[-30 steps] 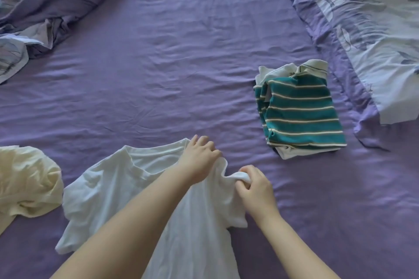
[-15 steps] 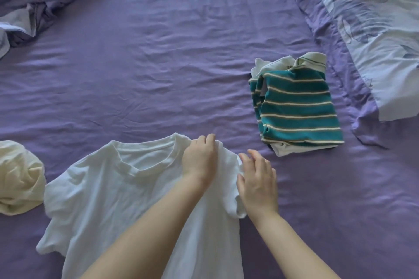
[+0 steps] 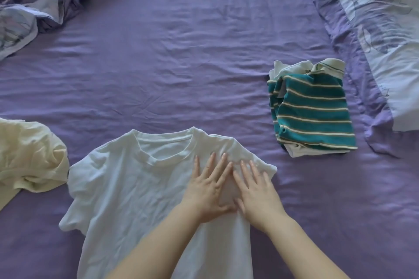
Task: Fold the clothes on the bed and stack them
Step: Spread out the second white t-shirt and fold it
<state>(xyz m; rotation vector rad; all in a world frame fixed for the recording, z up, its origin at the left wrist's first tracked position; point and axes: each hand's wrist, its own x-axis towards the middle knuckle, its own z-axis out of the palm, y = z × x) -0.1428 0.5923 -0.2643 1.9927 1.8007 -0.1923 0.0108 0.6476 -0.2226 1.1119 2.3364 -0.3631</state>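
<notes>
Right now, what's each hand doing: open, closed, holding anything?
Left hand: open, fingers spread flat on the white T-shirt.
Right hand: open, flat on the same shirt's right side, holding nothing.

text: none legible | labels: none legible | numbers: none legible

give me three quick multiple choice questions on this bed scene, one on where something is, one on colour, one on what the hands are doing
1. Where does the folded striped shirt lie relative to the white t-shirt?
A. on top of it
B. to its right, apart
C. under it

2. What colour is the crumpled garment left of the white t-shirt?
A. red
B. black
C. cream

3. How do the left hand and right hand meet the white t-shirt?
A. flat, fingers straight
B. both lifted clear
C. both in fists

Answers:
1 B, purple sheet shows between them.
2 C, it is pale yellowish.
3 A, both palms rest on the shirt's right shoulder area.
</notes>
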